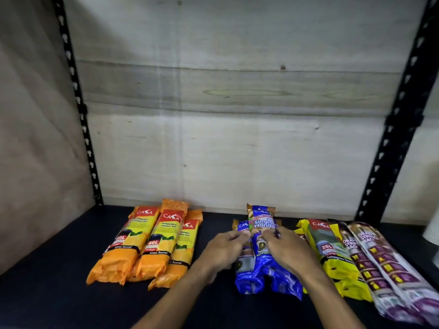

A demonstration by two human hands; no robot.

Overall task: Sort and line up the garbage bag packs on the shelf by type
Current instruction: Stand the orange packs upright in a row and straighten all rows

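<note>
Three orange garbage bag packs (152, 243) lie side by side on the left of the black shelf (52, 288). In the middle sit blue single-handle packs (261, 276), one lying on top of the others. My left hand (223, 250) rests on the left side of this blue group, fingers curled on a pack. My right hand (287, 250) grips the top blue pack (261, 224) from the right. To the right lie yellow packs (330, 255) and purple drawstring packs (384, 269), fanned at an angle.
A pale wooden back panel (237, 138) closes the shelf behind. Black perforated uprights stand at the left (78, 110) and right (399, 119). Bare shelf shows between the orange and blue groups. A white object (432, 231) peeks in at the far right.
</note>
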